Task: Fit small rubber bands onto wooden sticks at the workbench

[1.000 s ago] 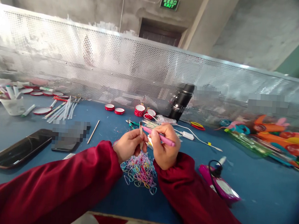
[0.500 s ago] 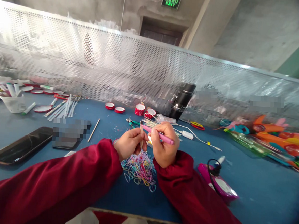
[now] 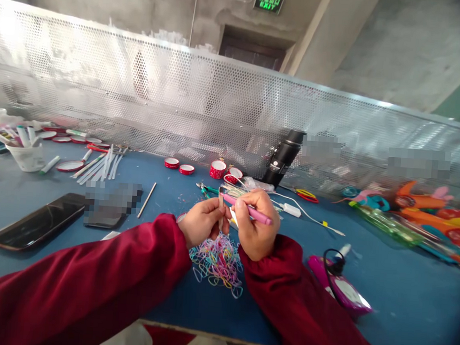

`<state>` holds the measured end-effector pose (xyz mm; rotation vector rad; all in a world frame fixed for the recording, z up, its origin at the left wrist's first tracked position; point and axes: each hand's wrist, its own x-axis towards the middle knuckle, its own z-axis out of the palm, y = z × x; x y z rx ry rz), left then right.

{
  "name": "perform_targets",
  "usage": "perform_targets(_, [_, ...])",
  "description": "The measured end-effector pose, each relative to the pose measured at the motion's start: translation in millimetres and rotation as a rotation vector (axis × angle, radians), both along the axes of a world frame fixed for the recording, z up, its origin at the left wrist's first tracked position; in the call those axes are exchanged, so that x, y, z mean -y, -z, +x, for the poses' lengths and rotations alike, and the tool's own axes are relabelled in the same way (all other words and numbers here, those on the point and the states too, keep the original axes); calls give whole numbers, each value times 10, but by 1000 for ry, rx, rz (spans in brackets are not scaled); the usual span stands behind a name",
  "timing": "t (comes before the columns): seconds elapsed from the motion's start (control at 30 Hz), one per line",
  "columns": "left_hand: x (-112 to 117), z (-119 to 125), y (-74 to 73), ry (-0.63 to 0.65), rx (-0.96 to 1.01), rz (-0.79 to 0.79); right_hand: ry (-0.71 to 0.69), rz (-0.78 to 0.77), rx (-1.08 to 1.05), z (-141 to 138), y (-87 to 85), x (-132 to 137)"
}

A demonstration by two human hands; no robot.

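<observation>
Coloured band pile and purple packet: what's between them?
In the head view, the person's dark-red right sleeve crosses between the coloured band pile and the purple packet.

Grey concrete wall (image 3: 170,8), dark doorway (image 3: 254,48), glowing green exit sign (image 3: 268,2), perforated metal panel (image 3: 180,90), blue tabletop (image 3: 403,290)

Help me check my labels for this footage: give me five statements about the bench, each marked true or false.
1. The right grip holds a pink pen-like tool. True.
2. The left grip is empty. False: it pinches a thin, pale piece.
3. The white cup holds markers. True.
4. The colourful loops are inside that cup. False: they lie piled on the blue table.
5. The bottle is black. True.
</observation>
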<state>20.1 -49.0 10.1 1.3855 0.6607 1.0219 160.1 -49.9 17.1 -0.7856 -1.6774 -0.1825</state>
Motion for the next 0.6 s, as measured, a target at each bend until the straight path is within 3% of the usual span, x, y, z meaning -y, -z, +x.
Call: perform_targets(0.6, [11,-12,-16,-1,44,-21,33,27,-34,19,-2,-5])
